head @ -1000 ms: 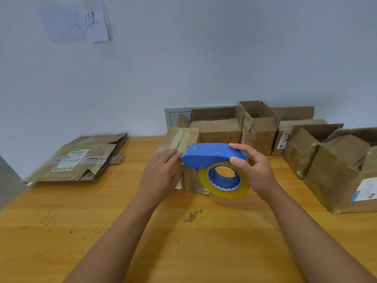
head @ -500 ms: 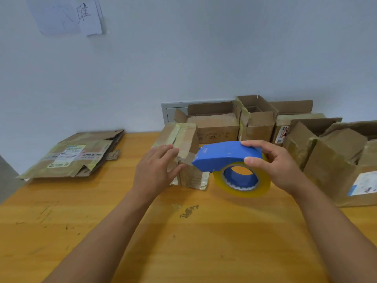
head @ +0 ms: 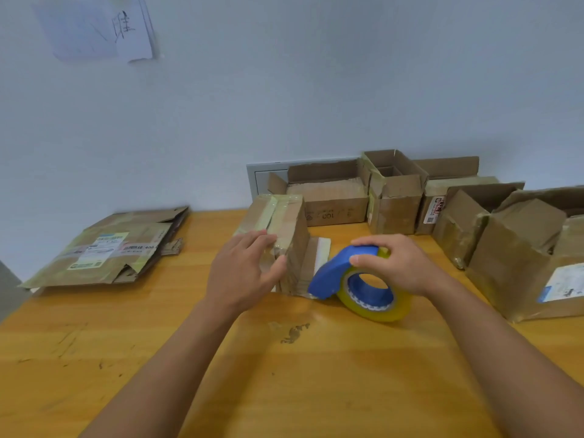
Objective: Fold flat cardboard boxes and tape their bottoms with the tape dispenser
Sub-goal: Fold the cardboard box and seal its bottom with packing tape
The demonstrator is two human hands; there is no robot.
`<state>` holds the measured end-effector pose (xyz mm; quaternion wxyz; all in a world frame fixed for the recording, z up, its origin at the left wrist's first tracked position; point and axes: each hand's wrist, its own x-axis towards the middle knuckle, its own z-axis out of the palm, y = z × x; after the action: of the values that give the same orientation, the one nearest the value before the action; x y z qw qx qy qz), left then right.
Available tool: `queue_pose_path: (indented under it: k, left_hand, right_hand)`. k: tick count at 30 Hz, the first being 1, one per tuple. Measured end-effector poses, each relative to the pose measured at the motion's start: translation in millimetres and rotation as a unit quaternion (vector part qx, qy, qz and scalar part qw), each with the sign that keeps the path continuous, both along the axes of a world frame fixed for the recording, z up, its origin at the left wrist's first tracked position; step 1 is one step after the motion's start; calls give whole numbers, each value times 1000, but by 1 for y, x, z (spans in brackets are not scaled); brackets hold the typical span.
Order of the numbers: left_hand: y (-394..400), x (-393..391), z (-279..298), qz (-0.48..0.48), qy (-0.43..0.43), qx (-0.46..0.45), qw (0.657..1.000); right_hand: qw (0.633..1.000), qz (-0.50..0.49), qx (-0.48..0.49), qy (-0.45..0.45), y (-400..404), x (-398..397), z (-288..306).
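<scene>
A small folded cardboard box stands upside down in the middle of the wooden table, with tape strips along its top seam. My left hand rests on the box's near left side, fingers straight and thumb against its front edge. My right hand grips the blue tape dispenser from above. The dispenser's nose is tilted down beside the box's near right corner, and its yellow tape roll touches the table.
A stack of flat cardboard boxes lies at the far left. Several assembled boxes line the wall behind, and larger ones crowd the right edge. Papers hang on the wall.
My right hand has brought the tape dispenser down and rightward off the box top until the roll meets the table. My left hand stays on the box, which now stands more to the left.
</scene>
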<state>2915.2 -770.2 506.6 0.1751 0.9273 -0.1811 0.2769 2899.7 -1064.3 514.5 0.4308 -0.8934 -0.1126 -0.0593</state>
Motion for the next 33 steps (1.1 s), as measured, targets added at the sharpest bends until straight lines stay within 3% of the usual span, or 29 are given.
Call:
queue_pose_path:
  k: [5, 10, 15, 20, 24, 33]
  left_hand:
    - [-16, 7, -5, 73, -35, 11, 997]
    - [-37, 11, -5, 144, -51, 57, 987]
    - [-39, 8, -8, 169, -79, 82, 979]
    - [-36, 6, -11, 140, -77, 101, 982]
    - [-20, 7, -10, 77, -102, 50, 990]
    - [-15, 8, 4, 42, -90, 56, 993]
  right_hand:
    - [975, -105, 175, -90, -17, -7, -11]
    - [945, -175, 227, -156, 1, 1, -17]
    - [932, -204, 254, -158, 33, 7, -32]
    - [940, -206, 216, -167, 52, 4, -46]
    - [943, -212, 169, -192, 52, 3, -55]
    - [943, -217, 174, -186, 48, 0, -58]
